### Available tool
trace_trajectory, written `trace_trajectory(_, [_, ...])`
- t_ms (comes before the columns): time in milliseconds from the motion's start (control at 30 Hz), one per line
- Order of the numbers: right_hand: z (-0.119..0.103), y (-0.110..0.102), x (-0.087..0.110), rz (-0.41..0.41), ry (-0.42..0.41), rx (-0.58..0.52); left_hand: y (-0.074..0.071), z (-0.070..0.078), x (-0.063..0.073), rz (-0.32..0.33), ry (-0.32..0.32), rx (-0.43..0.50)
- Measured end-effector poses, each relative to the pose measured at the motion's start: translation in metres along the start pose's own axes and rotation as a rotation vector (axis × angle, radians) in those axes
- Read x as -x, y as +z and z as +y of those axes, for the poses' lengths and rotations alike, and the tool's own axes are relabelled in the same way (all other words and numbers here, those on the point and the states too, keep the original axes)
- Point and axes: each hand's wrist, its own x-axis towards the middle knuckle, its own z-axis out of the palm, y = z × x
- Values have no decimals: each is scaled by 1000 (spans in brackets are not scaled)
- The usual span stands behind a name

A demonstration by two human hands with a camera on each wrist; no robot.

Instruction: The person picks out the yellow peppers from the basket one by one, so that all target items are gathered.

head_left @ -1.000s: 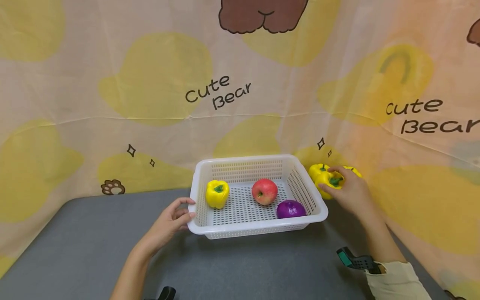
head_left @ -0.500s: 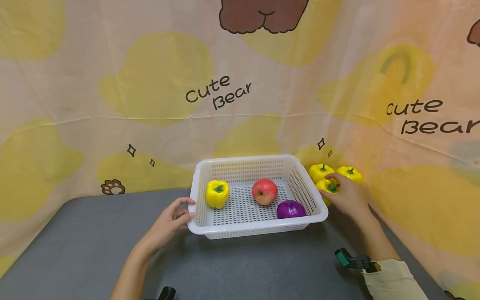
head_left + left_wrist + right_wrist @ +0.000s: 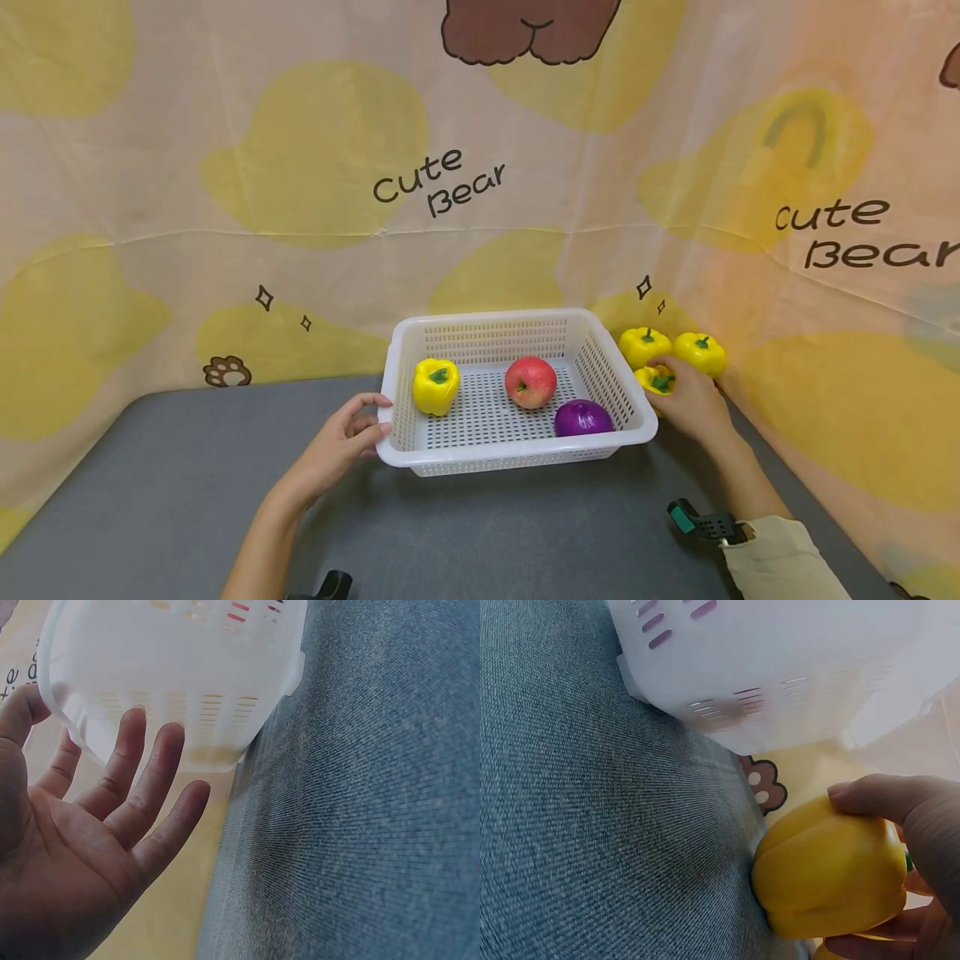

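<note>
At the left end of a white plastic basket (image 3: 517, 457), my left hand (image 3: 339, 442) pinches the rim; the left wrist view shows its other fingers spread beside the basket wall (image 3: 172, 667). My right hand (image 3: 696, 402) holds a yellow bell pepper (image 3: 654, 381) by its sides, just outside the basket's right end. In the right wrist view the held pepper (image 3: 829, 874) is close over the grey cloth, thumb on one side and fingers on the other. Inside the basket are another yellow bell pepper (image 3: 436, 387), a red apple (image 3: 530, 383) and a purple onion (image 3: 583, 418).
Behind the right hand, two more yellow bell peppers, one nearer the basket (image 3: 643, 343) and one farther right (image 3: 701, 354), lie by the patterned curtain (image 3: 517, 267). The curtain bounds the grey tabletop (image 3: 480, 533) at the back and right.
My right hand has moved slightly toward the front with its bell pepper, uncovering the pepper at the far right. The left hand and basket keep their place.
</note>
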Motion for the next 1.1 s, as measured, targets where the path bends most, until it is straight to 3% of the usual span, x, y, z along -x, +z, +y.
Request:
trace_trajectory(400, [-10,-14,1,-90,-76,15,1,0,2,6,4,-9])
trace_trajectory(700, [-15,-25,0,-152,-4,129,1,0,0,6,-10,-1])
trace_trajectory(1100, [-17,-21,2,-91,35,104,1,1,0,7,-17,4])
